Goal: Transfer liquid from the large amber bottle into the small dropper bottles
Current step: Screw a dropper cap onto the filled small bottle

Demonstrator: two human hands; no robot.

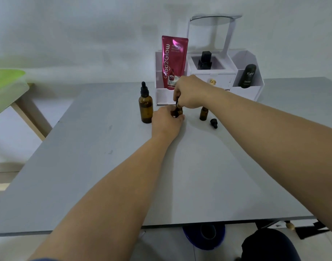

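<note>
Both hands work at one small amber glass dropper bottle point(178, 111) standing mid-counter. The left hand point(167, 122) curls round its body and the right hand point(189, 92) pinches its black dropper cap point(177, 103) from above. Such glass is likely light, rigid, smooth and breakable, so holding the body low and turning only the cap seems wise. Just left stands the large amber glass bottle point(146, 110), capped, its liquid level unclear. To the right a second small amber bottle point(204, 114) stands uncapped, with a loose black dropper point(214, 123) lying beside it on the grey counter point(104, 166).
</note>
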